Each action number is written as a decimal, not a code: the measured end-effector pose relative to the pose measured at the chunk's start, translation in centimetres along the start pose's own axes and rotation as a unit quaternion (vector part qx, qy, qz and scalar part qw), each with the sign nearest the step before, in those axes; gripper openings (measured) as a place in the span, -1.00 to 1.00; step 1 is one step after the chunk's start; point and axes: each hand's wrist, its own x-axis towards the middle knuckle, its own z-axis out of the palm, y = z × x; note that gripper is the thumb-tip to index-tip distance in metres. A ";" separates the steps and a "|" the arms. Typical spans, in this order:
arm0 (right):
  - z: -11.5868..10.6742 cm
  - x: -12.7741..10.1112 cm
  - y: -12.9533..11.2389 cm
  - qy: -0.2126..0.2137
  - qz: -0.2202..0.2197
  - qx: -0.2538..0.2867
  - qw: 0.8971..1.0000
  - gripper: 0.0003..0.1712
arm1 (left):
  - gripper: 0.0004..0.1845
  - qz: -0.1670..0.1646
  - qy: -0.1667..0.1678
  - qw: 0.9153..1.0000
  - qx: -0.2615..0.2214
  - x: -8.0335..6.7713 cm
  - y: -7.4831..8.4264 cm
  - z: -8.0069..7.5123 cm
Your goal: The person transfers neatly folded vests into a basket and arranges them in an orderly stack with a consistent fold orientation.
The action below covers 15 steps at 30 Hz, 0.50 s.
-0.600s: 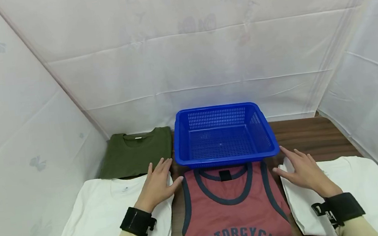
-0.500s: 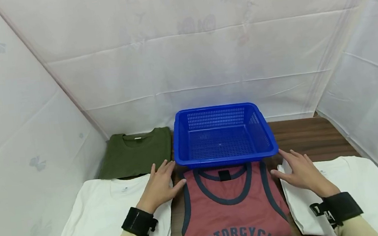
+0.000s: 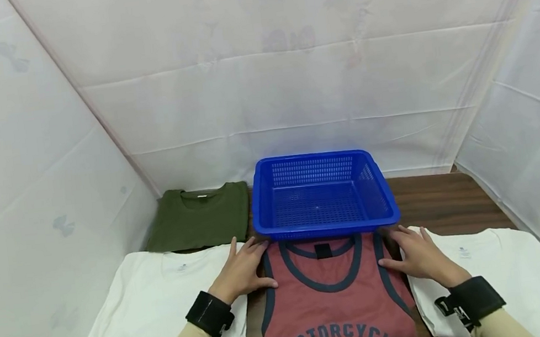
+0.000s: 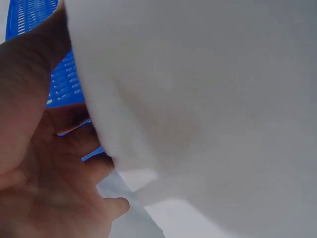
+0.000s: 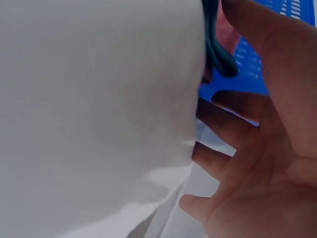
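Note:
A folded red tank top (image 3: pixel 333 308) with dark blue trim and "MOTORCYCL" lettering lies in the middle of the table, its neckline by the blue basket (image 3: pixel 329 229). My left hand (image 3: pixel 242 272) is at its upper left edge, fingers spread, thumb over the trim. At the upper right edge, my right hand (image 3: pixel 422 257) has its thumb over the trim and fingers extended beside it. White cloth (image 4: pixel 198 99) fills much of the left wrist view, next to the fingers. In the right wrist view, the tank top's dark trim (image 5: pixel 223 59) shows near the thumb, beside white cloth (image 5: pixel 99 99).
A folded white T-shirt (image 3: pixel 150 304) lies at the left, partly under the left forearm in view. Behind it is a folded dark green T-shirt (image 3: pixel 196 221). Another white T-shirt (image 3: pixel 507 275) lies at the right. White fabric walls (image 3: pixel 291 88) enclose the wooden table (image 3: pixel 438 199).
Both hands have come inward and toward the body, from beside the basket's front corners to the tank top's upper edges. The view has shifted slightly; the clothes and basket stay in place.

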 end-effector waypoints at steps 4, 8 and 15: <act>0.3 0.2 -0.5 -0.007 -0.005 -0.002 1.000 -0.12 | 0.05 0.000 0.000 1.000 -0.004 0.1 0.0 0.3; 0.5 0.5 -0.7 0.001 -0.010 0.001 1.000 -0.13 | 0.04 0.006 0.011 1.000 -0.003 0.4 0.1 0.5; 1.0 1.0 -0.5 0.012 -0.023 0.025 0.999 -0.21 | -0.03 0.035 0.020 0.999 0.014 1.1 0.4 0.6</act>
